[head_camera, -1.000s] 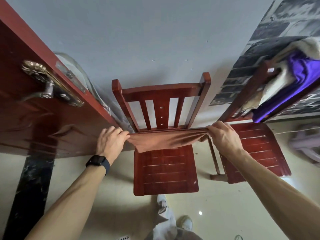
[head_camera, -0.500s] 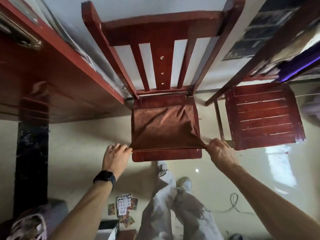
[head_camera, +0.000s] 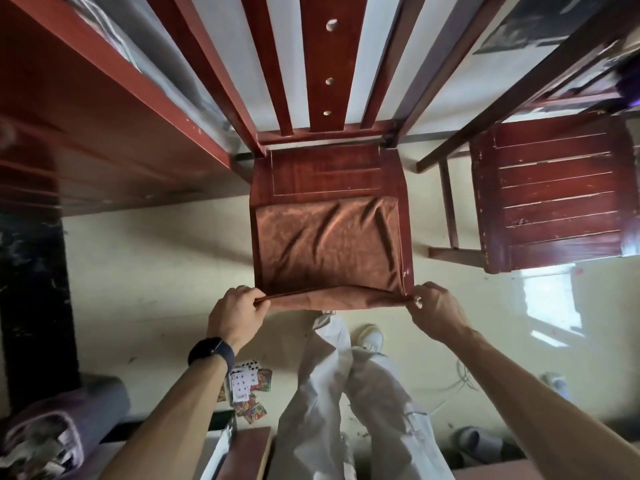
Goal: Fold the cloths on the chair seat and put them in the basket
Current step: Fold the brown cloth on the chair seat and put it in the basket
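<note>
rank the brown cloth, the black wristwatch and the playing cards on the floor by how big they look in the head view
1. brown cloth, by far the largest
2. playing cards, the scattered cluster
3. black wristwatch

The watch sits nearer the camera than the cards, so their order is unsure.

A red-brown wooden chair seat (head_camera: 322, 174) carries a brown cloth (head_camera: 325, 244), which lies wrinkled over the front part of the seat, its near edge hanging past the front rim. The back strip of the seat is bare. The chair stands on a pale floor (head_camera: 145, 271), where scattered playing cards (head_camera: 247, 386) lie near a second wooden chair (head_camera: 554, 195).
</note>
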A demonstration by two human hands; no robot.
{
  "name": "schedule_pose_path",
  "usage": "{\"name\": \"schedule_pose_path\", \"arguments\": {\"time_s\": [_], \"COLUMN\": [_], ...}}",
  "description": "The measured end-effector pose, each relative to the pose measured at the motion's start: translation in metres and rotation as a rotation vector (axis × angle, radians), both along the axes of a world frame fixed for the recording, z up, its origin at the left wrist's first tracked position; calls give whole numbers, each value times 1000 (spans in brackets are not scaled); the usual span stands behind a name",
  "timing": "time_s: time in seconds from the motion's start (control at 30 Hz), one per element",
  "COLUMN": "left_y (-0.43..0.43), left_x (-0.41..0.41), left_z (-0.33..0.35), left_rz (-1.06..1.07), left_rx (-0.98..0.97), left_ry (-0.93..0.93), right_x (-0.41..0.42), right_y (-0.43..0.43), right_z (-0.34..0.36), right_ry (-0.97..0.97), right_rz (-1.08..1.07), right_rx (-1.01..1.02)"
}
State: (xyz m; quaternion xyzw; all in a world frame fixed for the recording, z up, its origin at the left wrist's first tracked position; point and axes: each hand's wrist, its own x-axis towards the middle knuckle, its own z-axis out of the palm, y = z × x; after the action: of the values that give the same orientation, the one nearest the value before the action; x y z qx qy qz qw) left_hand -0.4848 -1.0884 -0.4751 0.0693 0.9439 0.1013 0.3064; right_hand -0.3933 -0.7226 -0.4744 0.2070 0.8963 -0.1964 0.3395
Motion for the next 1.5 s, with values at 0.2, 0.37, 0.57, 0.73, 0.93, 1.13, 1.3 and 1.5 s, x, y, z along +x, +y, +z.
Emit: {"name": "schedule_pose_path", "arguments": {"time_s": [0.2, 0.37, 0.57, 0.73, 0.93, 1.13, 1.3, 1.5], "left_y": [6, 13, 18, 19, 76, 138, 138, 130], "left_x": [-19, -20, -26, -35, -50, -66, -72, -77], "left_z": [-27, -46, -60, -74, -101, -111, -111, -107], "left_rz": [-1, -17, 12, 67, -132, -149, -148, -210], "left_rx": [-40, -47, -63, -83, 107, 82, 37, 30], "left_ry": [-54, -102, -73, -5, 174, 137, 81, 37], "right_x": [-32, -38, -54, -74, -137, -152, -153, -163], "right_y": [-6, -10, -5, -1, 3, 4, 3, 10], "right_z": [-18, -37, -55, -73, -97, -115, -120, -114], "right_ry": [22, -25, -65, 31, 61, -22, 52, 81], "right_rz": [29, -74, -174, -335, -695, -855, -1036, -892], "right_rx": [4, -17, -80, -3, -144, -248, -286, -204]}}
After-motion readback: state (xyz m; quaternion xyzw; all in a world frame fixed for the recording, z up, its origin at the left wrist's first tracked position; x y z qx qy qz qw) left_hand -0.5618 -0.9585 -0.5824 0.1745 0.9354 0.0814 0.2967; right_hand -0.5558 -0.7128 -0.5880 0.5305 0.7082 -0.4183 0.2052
